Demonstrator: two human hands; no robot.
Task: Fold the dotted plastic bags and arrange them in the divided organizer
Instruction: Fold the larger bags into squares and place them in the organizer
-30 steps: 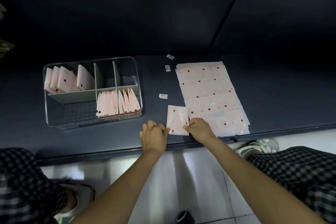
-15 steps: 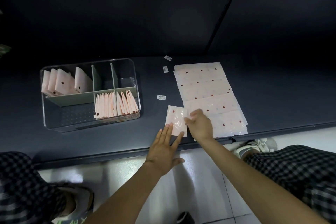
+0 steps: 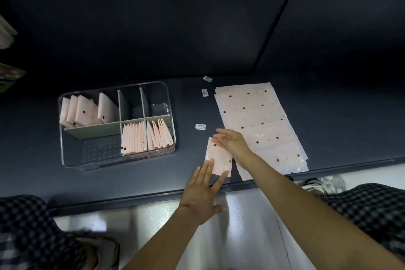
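left hand (image 3: 202, 190): went from curled to flat, fingers straight, pressing the folded bag (image 3: 218, 156) at the table's near edge
right hand (image 3: 232, 141): let go its pinch, fingers loose on the bag's far corner
meaning: crease set, probably ready for the organizer (image 3: 171, 116)
unfolded stack (image 3: 260, 116): still lots to go

A folded pink dotted bag (image 3: 219, 156) lay flat near the shelf's front edge. Unfolded dotted bags (image 3: 260, 125) were stacked overlapping just right of it. Folded bags (image 3: 144, 138) stood upright in two compartments of the clear divided organizer (image 3: 74, 162), seemingly leaning.

Glossy plastic bag (image 3: 219, 158), clear organizer (image 3: 68, 161)
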